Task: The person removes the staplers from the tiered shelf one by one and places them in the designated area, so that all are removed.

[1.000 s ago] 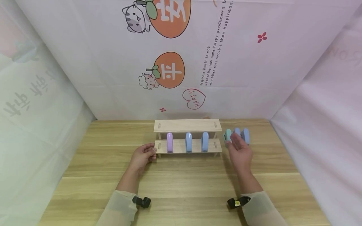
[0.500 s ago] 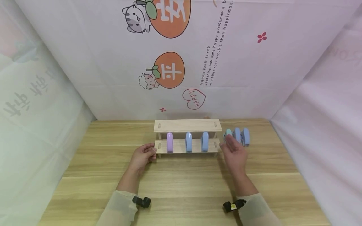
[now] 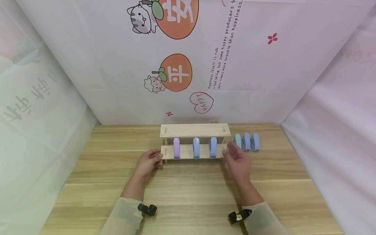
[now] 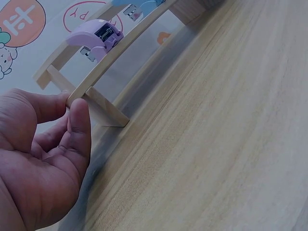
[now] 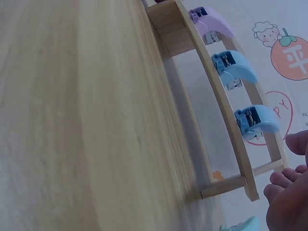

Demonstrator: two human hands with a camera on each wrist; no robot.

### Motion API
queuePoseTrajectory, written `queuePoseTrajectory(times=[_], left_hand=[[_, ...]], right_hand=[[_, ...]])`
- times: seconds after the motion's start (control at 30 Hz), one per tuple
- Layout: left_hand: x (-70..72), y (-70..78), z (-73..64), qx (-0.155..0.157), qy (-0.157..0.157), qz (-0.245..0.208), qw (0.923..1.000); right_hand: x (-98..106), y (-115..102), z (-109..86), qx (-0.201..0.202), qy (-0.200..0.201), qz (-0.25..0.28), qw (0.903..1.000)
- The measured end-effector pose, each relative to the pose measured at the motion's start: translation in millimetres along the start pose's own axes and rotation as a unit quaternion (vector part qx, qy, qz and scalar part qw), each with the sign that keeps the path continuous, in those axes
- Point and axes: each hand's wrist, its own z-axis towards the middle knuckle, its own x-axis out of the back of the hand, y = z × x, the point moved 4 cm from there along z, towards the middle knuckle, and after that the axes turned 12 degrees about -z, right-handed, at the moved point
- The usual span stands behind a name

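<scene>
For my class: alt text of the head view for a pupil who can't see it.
A person's left hand pinches the left end of a two-tier wooden rack; the right hand is by its right end. The lower shelf holds one purple stapler and two blue staplers; three more staplers, green and blue, sit right of the rack.

A small cloth-lined booth, seemingly a recording station; a printed white sheet (image 3: 243, 107) rises along the far edge of the wood-grain table (image 3: 191, 189); pale sheets (image 3: 332, 130) flank its left and right edges; black wrist cameras (image 3: 151, 210) show towards its near edge; the wider room is hidden.
</scene>
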Motion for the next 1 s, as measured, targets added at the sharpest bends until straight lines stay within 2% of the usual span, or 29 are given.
queuePoseTrajectory(times=[0.23,0.83,1.0], left_hand=[[0.8,0.4,0.2,0.000,0.000,0.000,1.0000],[0.8,-0.7,0.4,0.000,0.002,-0.004,1.0000],[0.0,-0.1,0.2,0.000,0.000,-0.003,1.0000]], right_hand=[[-10,0,-4.4,0.000,-0.017,0.011,0.9998],[-28,-7,-11.4,0.000,-0.044,-0.008,0.9990],[-32,-9,-11.8,0.013,-0.047,-0.014,0.9987]])
